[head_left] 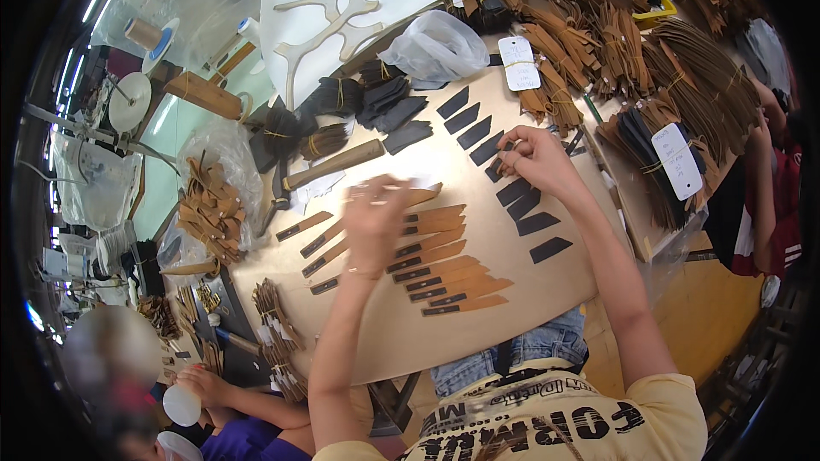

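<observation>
My left hand is smeared by motion over the tan leather strips, which carry black end pieces and lie in overlapping rows. What its fingers do is hidden by the blur. Farther right, my right hand is closed in a pinch beside a slanting row of black leather pieces. Something small and dark shows at its fingertips, too small to name. More black pieces continue the row beyond that hand. A few single tan strips lie left of my left hand.
A wooden-handled hammer lies beyond the strips, near black bundles and a clear plastic bag. Tied brown strip bundles crowd the far right. A bag of tan pieces is at left. Other people sit at both sides.
</observation>
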A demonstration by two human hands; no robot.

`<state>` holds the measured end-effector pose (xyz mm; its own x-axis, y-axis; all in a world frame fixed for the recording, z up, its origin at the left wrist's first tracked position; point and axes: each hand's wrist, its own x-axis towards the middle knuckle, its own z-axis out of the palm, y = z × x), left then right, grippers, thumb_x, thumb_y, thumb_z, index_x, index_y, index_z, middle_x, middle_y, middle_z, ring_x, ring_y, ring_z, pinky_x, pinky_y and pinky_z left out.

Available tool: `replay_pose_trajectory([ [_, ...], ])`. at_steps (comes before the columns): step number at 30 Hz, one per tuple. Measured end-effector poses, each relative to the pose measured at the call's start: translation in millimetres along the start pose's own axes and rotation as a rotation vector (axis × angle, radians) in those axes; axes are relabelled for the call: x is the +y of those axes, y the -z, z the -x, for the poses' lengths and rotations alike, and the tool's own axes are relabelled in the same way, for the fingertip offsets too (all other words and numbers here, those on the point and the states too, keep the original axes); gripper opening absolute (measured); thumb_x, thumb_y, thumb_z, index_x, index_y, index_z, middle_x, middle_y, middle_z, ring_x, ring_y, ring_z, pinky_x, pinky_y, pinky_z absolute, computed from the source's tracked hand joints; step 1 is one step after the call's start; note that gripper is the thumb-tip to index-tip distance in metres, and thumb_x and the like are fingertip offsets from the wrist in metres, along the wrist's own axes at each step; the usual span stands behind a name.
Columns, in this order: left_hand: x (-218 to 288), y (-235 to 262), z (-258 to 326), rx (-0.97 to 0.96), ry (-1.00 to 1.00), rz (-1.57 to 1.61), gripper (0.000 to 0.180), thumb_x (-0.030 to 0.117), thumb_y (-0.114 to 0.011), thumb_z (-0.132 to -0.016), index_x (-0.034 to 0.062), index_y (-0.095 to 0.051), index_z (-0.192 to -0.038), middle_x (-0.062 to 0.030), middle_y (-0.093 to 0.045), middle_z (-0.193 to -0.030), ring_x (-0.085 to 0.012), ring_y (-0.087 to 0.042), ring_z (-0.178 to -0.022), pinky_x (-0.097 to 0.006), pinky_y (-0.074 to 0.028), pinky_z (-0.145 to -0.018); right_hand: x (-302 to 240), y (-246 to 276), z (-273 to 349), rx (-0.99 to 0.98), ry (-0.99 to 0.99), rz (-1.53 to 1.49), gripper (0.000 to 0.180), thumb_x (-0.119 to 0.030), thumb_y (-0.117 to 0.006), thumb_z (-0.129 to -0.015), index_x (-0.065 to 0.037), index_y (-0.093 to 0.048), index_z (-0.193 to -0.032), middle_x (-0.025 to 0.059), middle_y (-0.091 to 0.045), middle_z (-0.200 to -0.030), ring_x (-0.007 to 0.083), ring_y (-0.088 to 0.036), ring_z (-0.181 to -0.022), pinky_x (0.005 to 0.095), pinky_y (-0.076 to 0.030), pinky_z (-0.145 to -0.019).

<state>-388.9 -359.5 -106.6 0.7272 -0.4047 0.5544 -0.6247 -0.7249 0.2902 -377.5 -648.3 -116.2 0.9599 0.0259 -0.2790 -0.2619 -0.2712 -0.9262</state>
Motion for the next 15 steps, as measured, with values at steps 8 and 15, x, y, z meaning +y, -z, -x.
replay_pose_trajectory([
  [8, 28.5, -58.8, -50.9, -0.367, -0.591, 0.046, 0.032, 0.010, -0.062, -0.079, 0.0086, -0.067, -0.110, -0.0021, -0.062, -0.105, -0.0179, -0.061, -0.091, -0.032, -0.048, -0.085, 2.6, 4.2, -1.1, -0.027, -0.033, -0.146, 0.015, -0.001, -0.058, -0.089, 0.004, -0.063, -0.102, 0.0121, -0.073, -0.076, 0.0123, -0.070, -0.069, 0.0246, -0.054, -0.064],
  [15, 16.0, -59.4, -52.7, -0.310, -0.720, 0.002, 0.027, 0.012, -0.062, -0.081, 0.0040, -0.066, -0.106, -0.0027, -0.063, -0.102, -0.0158, -0.060, -0.086, -0.032, -0.047, -0.084, 3.1, 6.0, -1.7, -0.049, -0.023, -0.111, 0.017, -0.001, -0.058, -0.088, 0.004, -0.062, -0.104, 0.0114, -0.072, -0.078, 0.0117, -0.069, -0.071, 0.0246, -0.055, -0.066],
])
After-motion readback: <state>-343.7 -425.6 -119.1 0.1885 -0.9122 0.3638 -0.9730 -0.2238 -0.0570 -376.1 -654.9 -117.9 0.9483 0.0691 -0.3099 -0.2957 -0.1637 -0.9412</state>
